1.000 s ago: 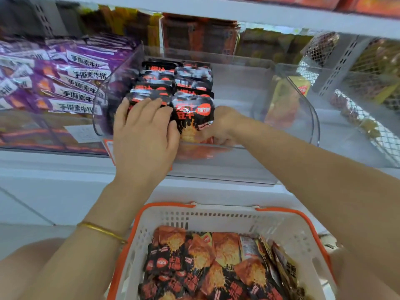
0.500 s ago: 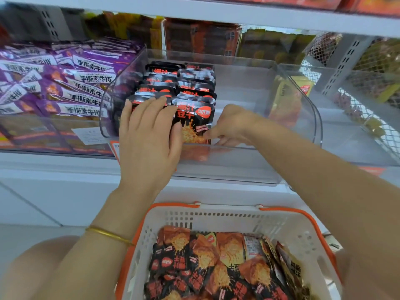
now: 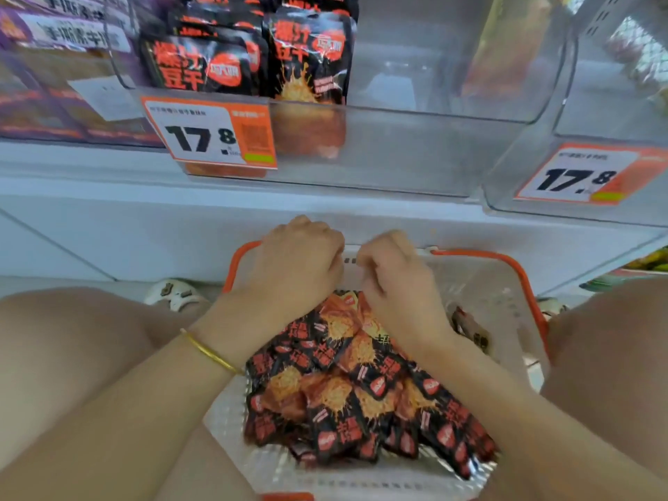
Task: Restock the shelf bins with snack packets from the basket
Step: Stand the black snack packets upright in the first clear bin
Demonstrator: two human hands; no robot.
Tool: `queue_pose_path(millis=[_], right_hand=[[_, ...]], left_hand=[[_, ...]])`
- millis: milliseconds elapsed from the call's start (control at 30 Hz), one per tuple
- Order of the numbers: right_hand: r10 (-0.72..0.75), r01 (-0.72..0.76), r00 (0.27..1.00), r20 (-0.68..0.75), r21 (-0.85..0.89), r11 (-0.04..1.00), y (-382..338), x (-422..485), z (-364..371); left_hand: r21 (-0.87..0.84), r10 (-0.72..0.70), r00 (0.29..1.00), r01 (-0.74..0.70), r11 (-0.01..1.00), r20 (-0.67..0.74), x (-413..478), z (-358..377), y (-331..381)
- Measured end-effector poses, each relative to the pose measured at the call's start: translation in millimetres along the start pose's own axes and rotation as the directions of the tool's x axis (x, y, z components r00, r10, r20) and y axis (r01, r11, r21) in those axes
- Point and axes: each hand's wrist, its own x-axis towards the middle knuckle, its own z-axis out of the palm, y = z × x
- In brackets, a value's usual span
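**Left hand** [image 3: 300, 262]: mine, back upward, over the far end of the basket [image 3: 522, 283]. The fingers are curled down toward the heap and the fingertips are hidden beneath the hand. I cannot tell whether they hold a packet.

**Right hand** [image 3: 395, 283]: mine, just beside the left, knuckles nearly meeting. The fingers are likewise curled down. The grip is hidden, so I cannot tell if anything is in it.

**Bracelet** [image 3: 211, 352]: thin, gold, on my left wrist.

**Basket:** white plastic with an orange rim, between my knees, below the shelf edge.

**Snack packets** [image 3: 347, 399]: black and orange, heaped loosely in the basket, overlapping, under my forearms.

**Shelf bin** [image 3: 415, 153]: clear plastic, above and beyond the basket.

**Stocked packets** [image 3: 311, 56]: same black-and-orange kind, standing upright in rows at the bin's left part, faces forward.

**Price tag** [image 3: 209, 133]: orange and white, reading 17.8, on the bin's front at the left.

**Second price tag** [image 3: 578, 179]: same figure, on the neighbouring clear bin to the right.

**Purple packets** [image 3: 72, 30]: stacked to the left of the shelf bin.

**Shoe** [image 3: 173, 294]: pale, on the floor left of the basket.
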Motion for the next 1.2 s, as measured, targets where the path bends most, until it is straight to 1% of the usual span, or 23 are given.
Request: queue_pose_path(millis=[33,67,100,167,200,233,300,367,467,500,567,600,633,667,700,733,800,867,933,1000,1033,1133,1200], right_hand=[[0.121,-0.090,0.951,0.284,-0.119,0.989,15.6,-13.8,21.2],[0.245,-0.139,0.821,0.516,-0.236,0.962,31.2,-27.4,39.5],[0.340,-0.152,0.672,0.657,-0.327,0.933,45.2,-41.2,54.1],[0.437,-0.116,0.463,0.771,-0.436,0.892,61.0,-68.0,73.8],[0.473,-0.093,0.410,0.780,-0.480,0.872,65.3,-79.5,80.7],[0.497,-0.065,0.400,0.770,-0.517,0.853,67.3,-88.8,86.3],[0.510,-0.023,0.433,0.743,-0.556,0.831,64.4,-97.6,93.7],[0.494,-0.052,0.462,0.737,-0.533,0.844,56.4,-92.7,93.0],[0.501,-0.128,0.453,0.738,-0.502,0.855,51.0,-68.2,77.1],[0.519,-0.174,0.432,0.738,-0.496,0.851,52.7,-57.6,68.3],[0.561,-0.403,0.390,0.730,-0.412,0.817,56.4,-35.3,46.3],[0.590,-0.605,0.364,0.721,-0.299,0.738,57.6,-25.9,34.7],[0.610,-0.804,0.334,0.719,-0.121,0.583,55.4,-17.9,23.7],[0.603,-0.923,0.298,0.740,0.062,0.380,49.2,-10.6,11.4],[0.573,-0.959,0.283,0.770,0.207,0.195,42.5,-4.1,-0.4],[0.540,-0.953,0.279,0.794,0.296,0.056,37.7,0.5,-9.1],[0.475,-0.937,0.276,0.836,0.345,-0.063,29.1,6.2,-23.0],[0.451,-0.951,0.258,0.854,0.306,-0.036,26.0,8.7,-35.3],[0.510,-0.957,0.285,0.812,0.269,0.106,29.3,9.8,-42.8],[0.592,-0.895,0.445,0.672,0.315,0.316,30.2,13.1,-49.3],[0.575,-0.842,0.539,0.616,0.386,0.377,26.0,15.8,-53.3],[0.356,-0.649,0.759,0.545,0.587,0.484,6.6,27.5,-71.0],[0.210,-0.564,0.814,0.541,0.653,0.505,-8.0,43.9,-88.6]], left_hand=[[0.023,-0.009,0.999,0.009,1.000,0.040,0.9,2.8,1.6],[0.032,-0.009,0.997,0.006,0.999,0.074,1.5,5.4,3.7],[0.031,0.001,0.995,-0.004,0.999,0.099,2.0,7.8,6.3],[0.040,0.019,0.992,-0.024,0.999,0.126,2.2,11.7,10.5],[0.040,0.019,0.990,-0.024,0.999,0.139,1.8,13.0,11.9],[0.032,0.014,0.988,-0.020,0.999,0.155,1.7,14.7,12.5],[0.003,0.013,0.984,-0.014,1.000,0.180,1.9,17.0,12.5],[-0.004,0.027,0.981,-0.027,1.000,0.191,1.9,18.5,13.2],[-0.045,0.041,0.957,-0.030,0.999,0.288,-0.1,21.2,14.0],[-0.079,0.037,0.940,-0.011,0.997,0.338,-0.6,22.0,13.3],[-0.135,0.048,0.898,0.014,0.991,0.438,-1.4,22.4,11.5],[-0.145,0.072,0.868,0.000,0.989,0.492,-2.2,21.4,12.0],[-0.157,0.109,0.833,-0.028,0.987,0.542,-3.7,19.7,13.8],[-0.175,0.147,0.798,-0.053,0.983,0.585,-5.8,18.1,16.9],[-0.188,0.174,0.771,-0.071,0.980,0.613,-8.2,16.8,20.8],[-0.195,0.193,0.766,-0.091,0.977,0.613,-10.5,14.5,25.4],[-0.221,0.218,0.834,-0.119,0.968,0.507,-11.5,11.9,29.5],[-0.294,0.191,0.924,-0.091,0.952,0.332,-6.8,3.0,25.9],[-0.363,0.089,0.976,-0.011,0.932,0.200,0.3,-11.4,16.9],[-0.504,-0.015,0.988,0.090,0.859,0.151,5.7,-27.6,7.3],[-0.601,-0.040,0.989,0.119,0.791,0.144,7.1,-35.2,3.4],[-0.809,-0.029,0.992,0.116,0.576,0.122,6.4,-60.6,0.5],[-0.881,-0.036,0.997,0.079,0.466,0.070,6.8,-79.3,1.2]])
